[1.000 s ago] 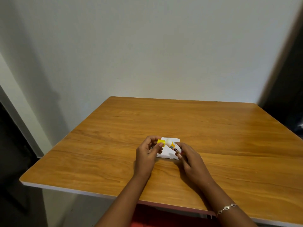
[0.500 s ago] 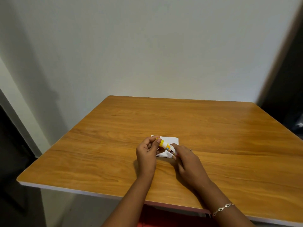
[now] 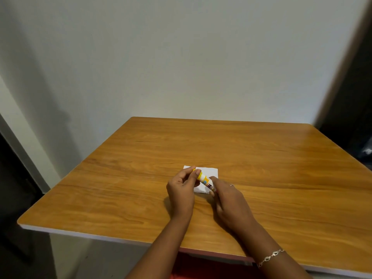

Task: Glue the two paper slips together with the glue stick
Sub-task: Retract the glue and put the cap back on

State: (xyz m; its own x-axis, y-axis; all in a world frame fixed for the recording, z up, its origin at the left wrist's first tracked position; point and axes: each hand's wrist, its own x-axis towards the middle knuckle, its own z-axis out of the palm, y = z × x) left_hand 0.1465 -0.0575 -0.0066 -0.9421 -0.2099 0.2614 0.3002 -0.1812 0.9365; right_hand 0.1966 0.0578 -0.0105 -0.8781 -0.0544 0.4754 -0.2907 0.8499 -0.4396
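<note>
Head view — the person's left hand [image 3: 181, 188] pinches the yellow cap end of the glue stick [image 3: 204, 180] w/ thumb & fingers. The right hand [image 3: 228, 198] holds the other end, fingers curled round it. The stick is tilted over the paper slips [image 3: 210, 171], which lie flat on the wooden surface [image 3: 261, 158], near its middle. The slips look stacked; can't tell if they are stuck together.

The step is prob. work on the cap — going on or coming off, can't tell. To do it well: hold the body tight, move the cap straight along the stick w/o bending, & keep both hands off the paper so it does not slide.

Writing: the stick has a blue patch & dark letters, too small to read. No brand can be told.
</note>
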